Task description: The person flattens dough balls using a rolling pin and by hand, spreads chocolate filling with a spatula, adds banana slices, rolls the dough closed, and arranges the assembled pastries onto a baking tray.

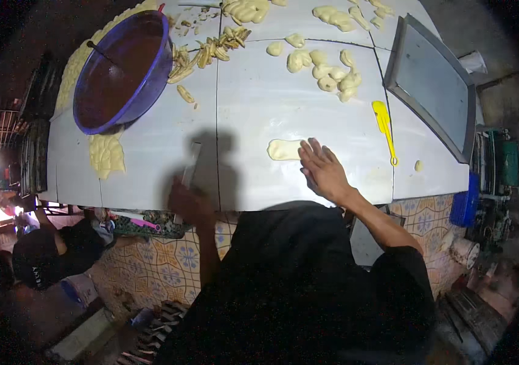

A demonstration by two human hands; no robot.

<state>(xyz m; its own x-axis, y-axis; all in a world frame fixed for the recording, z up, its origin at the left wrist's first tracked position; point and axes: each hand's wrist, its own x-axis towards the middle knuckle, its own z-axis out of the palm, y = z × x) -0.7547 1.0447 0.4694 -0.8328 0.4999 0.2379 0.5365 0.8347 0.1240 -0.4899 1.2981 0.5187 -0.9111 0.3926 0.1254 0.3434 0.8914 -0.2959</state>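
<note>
White panels with dark seams make up the worktop [247, 103], its near edge bowed in the wide view. Below lies a tan floor [174, 261] with blue flower motifs, dim and cluttered toward the room's edges. Bright light enters at far left, where another person [52, 252] in dark clothing is low down. A blue plastic crate [465, 201] stands by the table's right end.

Soft, pale dough [282, 150] lies near the front middle of the table, a smooth oblong with a rounded left end. The right hand [324, 170] rests flat over its right end, fingers straight and nearly together. The left hand [187, 199], in shadow, holds a long flat strip [192, 164]; I cannot tell how each finger is set.

Plump, glossy dough lumps [332, 73] sit farther back, beside ragged yellowish fruit pieces [211, 52]. A purple basin [156, 85] holds a brown mixture, and a flattened dough sheet [106, 155] spreads just below it. To the right lie a yellow plastic spatula [383, 121] and a grey-rimmed rectangular tray [393, 76].

Small pale lettering marks the other person's dark clothing.
</note>
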